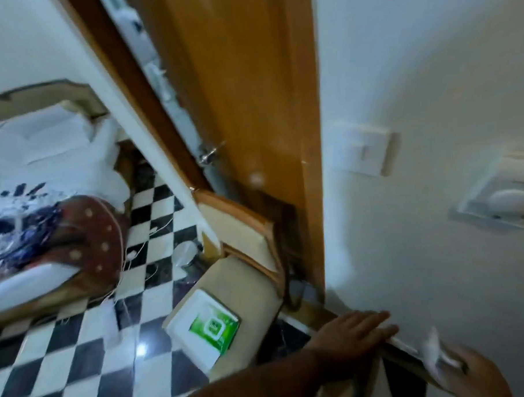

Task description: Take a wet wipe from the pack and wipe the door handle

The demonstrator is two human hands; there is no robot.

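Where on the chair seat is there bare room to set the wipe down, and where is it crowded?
The chair seat is bare between the wipe pack and the chair back, and in a strip along its right edge. The front left is taken by the pack. The left hand is flat on an edge by the wall; the right hand holds the wipe.

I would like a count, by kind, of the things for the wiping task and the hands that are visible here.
Wet wipe pack on the chair seat: 1
Wet wipe, held in the right hand: 1
Door handle: 1
Hands, left hand and right hand: 2
Total: 5
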